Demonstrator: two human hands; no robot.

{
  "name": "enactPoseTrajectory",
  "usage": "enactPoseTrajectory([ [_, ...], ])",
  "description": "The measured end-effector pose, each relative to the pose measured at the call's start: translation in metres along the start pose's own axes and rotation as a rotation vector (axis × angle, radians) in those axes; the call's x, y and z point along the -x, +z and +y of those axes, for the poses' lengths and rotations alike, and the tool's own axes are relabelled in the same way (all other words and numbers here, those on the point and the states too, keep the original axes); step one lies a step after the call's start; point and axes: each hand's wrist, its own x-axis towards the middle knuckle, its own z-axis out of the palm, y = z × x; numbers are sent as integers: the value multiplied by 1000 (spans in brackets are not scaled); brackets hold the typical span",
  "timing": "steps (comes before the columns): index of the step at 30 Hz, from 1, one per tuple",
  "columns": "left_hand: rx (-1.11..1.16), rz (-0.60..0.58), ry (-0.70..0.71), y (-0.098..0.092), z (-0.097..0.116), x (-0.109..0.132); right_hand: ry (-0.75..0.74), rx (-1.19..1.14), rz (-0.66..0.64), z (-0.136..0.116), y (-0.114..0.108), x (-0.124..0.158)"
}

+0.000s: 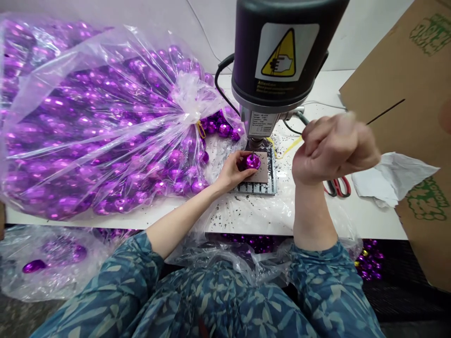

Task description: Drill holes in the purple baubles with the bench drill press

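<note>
My left hand (235,170) is closed around a shiny purple faceted ball (252,161), thumb and fingers on its sides. The ball sits on a brown board (260,176) on the slotted metal base (260,188) of a drill press (278,51). Directly above the ball is the drill's lower end; whether the bit touches it I cannot tell. My right hand (333,148) is raised right of the press, its fingers curled in a fist round the end of the drill press lever (302,117). The grip end of that lever is hidden inside the fist.
A large clear bag (105,122) of purple balls fills the left of the white table (369,220). Red-and-black-handled scissors (340,187) and crumpled white paper (382,180) lie right, beside a cardboard box (398,70). Dark shavings litter the table. More purple balls (369,260) are below.
</note>
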Motion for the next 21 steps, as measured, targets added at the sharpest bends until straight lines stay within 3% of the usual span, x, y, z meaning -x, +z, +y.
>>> enactPoseTrajectory([
  [3,39,14,-28,0,2,2,157,51,1,-13,20,-25],
  [6,75,45,-40,0,5,7,171,24,-15,-12,32,-41],
  [13,63,136,32,-20,8,28,229,2,-50,-4,28,-45],
  [17,294,-25,36,-37,13,52,188,-75,-28,-3,29,-44],
  [21,650,-227,-229,-47,24,80,231,-38,-7,-2,32,-44],
])
